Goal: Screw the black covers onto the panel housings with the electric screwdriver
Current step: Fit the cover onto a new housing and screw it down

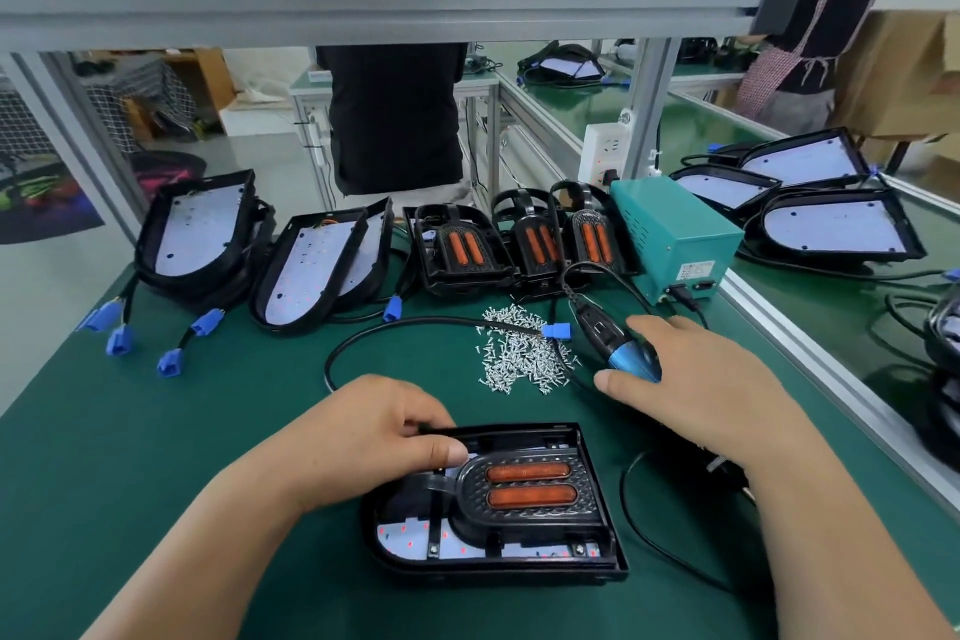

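A black panel housing [605, 561] lies on the green mat in front of me, with a black cover [524, 509] bearing two orange strips seated in it. My left hand [363, 437] grips the housing's far left edge, thumb pressed on the cover. My right hand [696, 385] rests over the blue-and-black electric screwdriver [605, 333], which lies on the mat; the fingers drape over its blue tip end. A pile of small silver screws [519, 353] lies between the housing and the far row of parts.
Open housings with white boards [197, 234] and blue plugs [119, 338] stand at the far left. Three covered units [467, 250] lean at the far middle beside a teal power box [675, 239]. Black cables [332, 364] loop across the mat. People stand behind the bench.
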